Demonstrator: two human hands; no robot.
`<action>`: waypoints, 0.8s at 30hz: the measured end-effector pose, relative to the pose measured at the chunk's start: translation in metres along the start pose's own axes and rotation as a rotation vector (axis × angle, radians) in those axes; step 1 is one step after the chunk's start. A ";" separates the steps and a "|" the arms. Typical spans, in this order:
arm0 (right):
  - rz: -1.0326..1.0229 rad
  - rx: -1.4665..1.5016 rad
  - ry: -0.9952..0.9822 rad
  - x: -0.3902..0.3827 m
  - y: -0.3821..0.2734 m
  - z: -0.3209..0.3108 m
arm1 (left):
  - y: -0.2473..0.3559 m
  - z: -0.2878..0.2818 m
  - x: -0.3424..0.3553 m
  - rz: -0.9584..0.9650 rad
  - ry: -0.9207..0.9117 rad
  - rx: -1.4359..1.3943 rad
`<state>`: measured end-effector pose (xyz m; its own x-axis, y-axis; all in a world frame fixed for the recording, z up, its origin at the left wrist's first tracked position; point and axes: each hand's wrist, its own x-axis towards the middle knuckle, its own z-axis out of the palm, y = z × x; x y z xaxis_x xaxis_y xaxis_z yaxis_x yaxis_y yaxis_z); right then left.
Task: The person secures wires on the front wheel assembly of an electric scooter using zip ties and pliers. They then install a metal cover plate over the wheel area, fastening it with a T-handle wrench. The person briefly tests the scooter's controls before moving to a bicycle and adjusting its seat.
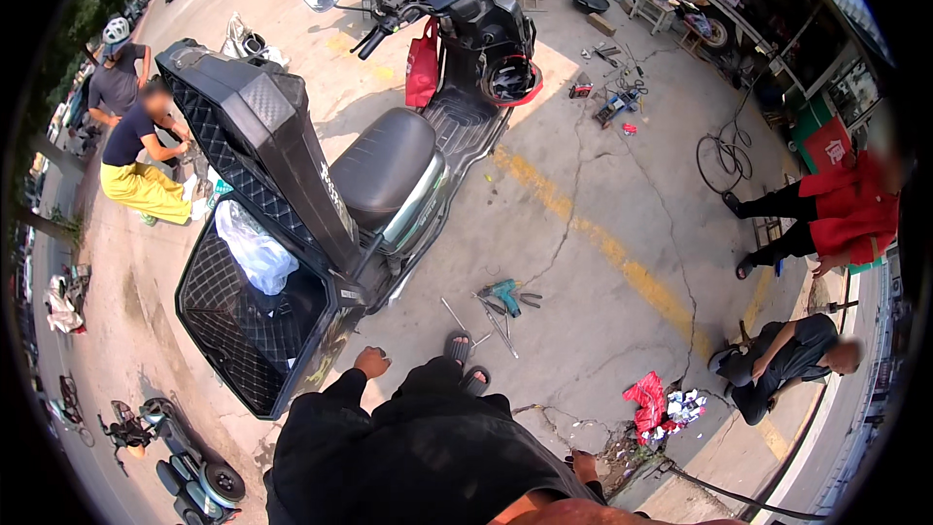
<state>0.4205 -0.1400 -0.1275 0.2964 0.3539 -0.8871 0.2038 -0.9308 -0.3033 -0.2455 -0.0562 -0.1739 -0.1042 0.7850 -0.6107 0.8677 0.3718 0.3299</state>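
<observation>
My left hand hangs beside the rear of a scooter, its fingers curled closed; whether anything small is in them is hidden. Close to it stands the scooter's open black cargo box, with a quilted lining and a translucent plastic bag inside. The box's raised lid leans up behind the grey seat. At my right side hangs my right hand, partly visible and touching nothing I can see; its fingers are too unclear to read. On the ground ahead of my sandals lie a teal power tool, pliers and metal rods.
A person in red stands at the right, and another in dark clothes sits low nearby. Two people are at the left, one in yellow trousers. Red litter, a coiled hose and scattered tools lie on the concrete.
</observation>
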 end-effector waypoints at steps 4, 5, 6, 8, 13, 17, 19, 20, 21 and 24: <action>-0.091 -0.106 0.037 -0.026 0.020 0.018 | 0.035 -0.030 0.062 0.059 0.004 -0.063; -0.053 -0.079 0.023 -0.022 0.022 0.025 | 0.036 -0.033 0.076 0.068 0.009 -0.045; -0.012 -0.047 0.006 -0.018 0.023 0.033 | 0.041 -0.037 0.096 0.084 0.018 -0.029; 0.086 0.006 -0.035 0.002 0.044 0.049 | 0.063 -0.058 0.126 0.108 0.035 -0.063; -0.692 -0.865 -0.215 0.077 0.063 0.074 | 0.114 -0.095 0.166 0.098 0.098 -0.100; -0.290 -0.582 0.034 0.088 -0.124 0.099 | 0.125 -0.109 0.190 0.062 0.125 -0.121; -0.165 -0.427 0.227 0.110 -0.216 0.104 | 0.141 -0.129 0.202 0.036 0.153 -0.169; -0.190 -0.476 0.264 0.112 -0.274 0.112 | 0.156 -0.149 0.201 -0.022 0.159 -0.242; -0.248 -0.492 0.214 0.111 -0.339 0.119 | 0.151 -0.151 0.206 -0.043 0.207 -0.255; -0.603 -0.633 0.115 0.122 -0.530 0.138 | 0.135 -0.158 0.231 -0.139 0.375 -0.444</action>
<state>0.2203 0.3840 -0.1229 0.0570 0.8077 -0.5869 0.8243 -0.3697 -0.4287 -0.2295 0.2537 -0.1569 -0.4369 0.8057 -0.4000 0.5559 0.5914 0.5841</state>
